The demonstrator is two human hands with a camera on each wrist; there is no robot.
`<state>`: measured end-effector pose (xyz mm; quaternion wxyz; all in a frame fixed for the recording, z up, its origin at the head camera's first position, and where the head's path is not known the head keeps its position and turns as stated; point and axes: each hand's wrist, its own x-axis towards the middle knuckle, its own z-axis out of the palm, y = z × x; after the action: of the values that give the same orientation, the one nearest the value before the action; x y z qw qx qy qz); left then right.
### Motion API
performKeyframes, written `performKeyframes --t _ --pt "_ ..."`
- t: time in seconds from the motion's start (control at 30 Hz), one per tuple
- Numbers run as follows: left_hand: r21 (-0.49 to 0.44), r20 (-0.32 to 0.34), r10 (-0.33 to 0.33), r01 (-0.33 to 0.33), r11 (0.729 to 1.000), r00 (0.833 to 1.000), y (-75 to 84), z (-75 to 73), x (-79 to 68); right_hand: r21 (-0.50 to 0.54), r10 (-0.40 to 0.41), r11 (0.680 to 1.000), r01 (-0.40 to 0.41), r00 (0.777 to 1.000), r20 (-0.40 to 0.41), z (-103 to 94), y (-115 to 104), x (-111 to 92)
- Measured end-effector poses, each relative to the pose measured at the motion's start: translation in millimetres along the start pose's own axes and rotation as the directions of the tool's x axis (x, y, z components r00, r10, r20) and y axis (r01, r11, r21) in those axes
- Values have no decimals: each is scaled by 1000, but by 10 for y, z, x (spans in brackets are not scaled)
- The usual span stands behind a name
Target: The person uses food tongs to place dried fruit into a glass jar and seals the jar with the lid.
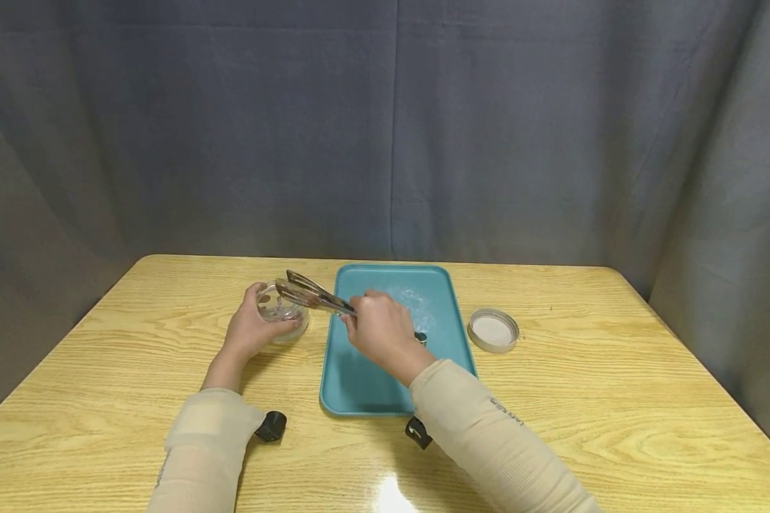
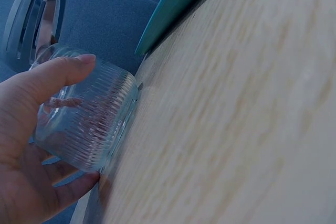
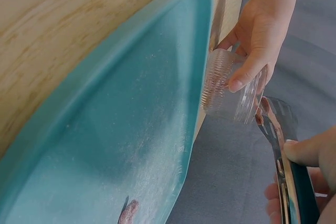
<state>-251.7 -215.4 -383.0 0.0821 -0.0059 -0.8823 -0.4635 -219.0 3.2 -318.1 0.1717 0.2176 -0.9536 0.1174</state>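
Observation:
My left hand (image 1: 253, 328) grips a clear ribbed glass jar (image 2: 86, 114), thumb on one side and fingers round the other. The jar stands on the table just left of the teal tray (image 1: 359, 381), and small brownish-red pieces show through its wall. My right hand (image 1: 381, 328) holds slotted metal tongs (image 1: 324, 298) with a dark handle. Their tips are at the jar's mouth, with a reddish-brown piece (image 3: 264, 106) at them in the right wrist view. Another small reddish-brown piece (image 3: 128, 212) lies on the tray, near a patch of white powdery residue.
A round lid (image 1: 493, 330) with a pale inner disc lies on the wooden table (image 1: 584, 399), right of the tray. Black wrist devices (image 1: 271, 426) stick out from both sleeves. A grey curtain (image 1: 488, 128) hangs behind the table's far edge.

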Motion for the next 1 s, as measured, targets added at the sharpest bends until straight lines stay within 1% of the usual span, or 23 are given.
performKeyframes --t 0.33,0.77,1.0 --pt "-9 8 2 -2 1000 1000 -8 0 1 -46 -14 999 15 1000 21 -27 -5 -7" --pt "2 1 -5 5 1000 1000 -4 -4 4 -108 -87 991 84 996 -25 -30 -4 -27" --pt "-4 4 2 -2 1000 1000 -11 -10 3 -104 -93 991 89 995 -32 -47 3 -23"
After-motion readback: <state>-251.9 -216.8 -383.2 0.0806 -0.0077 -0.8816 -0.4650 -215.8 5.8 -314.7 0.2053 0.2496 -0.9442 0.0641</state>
